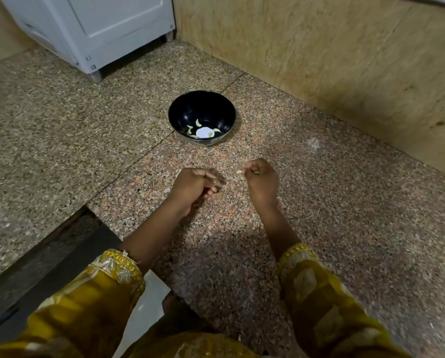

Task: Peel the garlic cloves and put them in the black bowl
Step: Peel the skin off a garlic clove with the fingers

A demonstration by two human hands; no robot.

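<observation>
Here, a glossy round black bowl [185,109] holds pale peeled garlic cloves [198,123]. Nearer than the bowl, the right hand [261,179] pinches a small pale clove [239,171]; the left hand [193,183] has curled fingers, contents indiscernible.

This looks like a home, in a kitchen or utility corner. A white boxy appliance [92,29] on short metal feet stands on a polished, speckled pink-grey granite floor [319,202], beside a wall of mottled beige stone slabs [306,47]. A glossy black round bowl [190,109] holding pale peeled garlic cloves [198,123] sits on the floor.
</observation>
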